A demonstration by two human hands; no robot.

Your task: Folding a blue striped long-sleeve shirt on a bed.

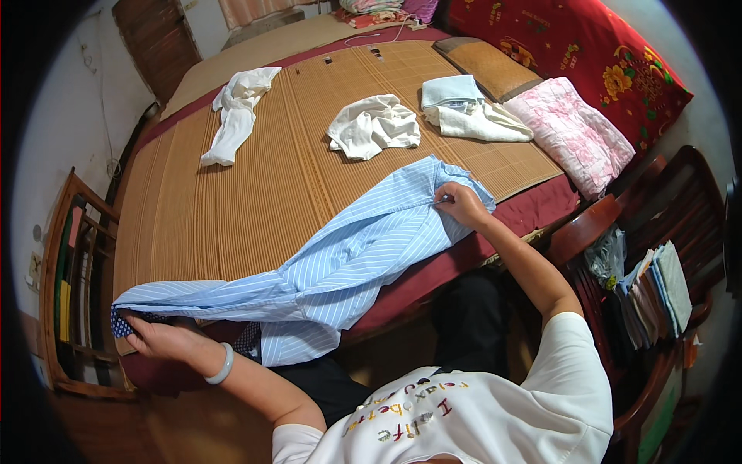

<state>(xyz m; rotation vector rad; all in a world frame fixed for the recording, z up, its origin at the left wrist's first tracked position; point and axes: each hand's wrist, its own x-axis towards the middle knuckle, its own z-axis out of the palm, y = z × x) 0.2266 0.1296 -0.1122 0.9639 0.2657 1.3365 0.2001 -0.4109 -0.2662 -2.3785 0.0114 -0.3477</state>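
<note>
A light blue shirt with white stripes [348, 255] stretches between my two hands, across the near edge of the bed. My left hand [160, 338] is closed on its left end, by a dark blue patch with pale dots, at the bed's near left corner. My right hand [464, 206] pinches the shirt's fabric close to its bunched right end. Part of the shirt hangs over the bed edge toward my lap. What lies under the folds is hidden.
On the bamboo mat [224, 224] lie a white garment [236, 116], a crumpled cream garment [374, 127] and folded clothes [471, 112]. A pink-and-white pillow [573, 135] is at the right. A wooden chair [599, 224] holding folded cloths [657, 298] stands to my right, a wooden frame [69, 286] at left.
</note>
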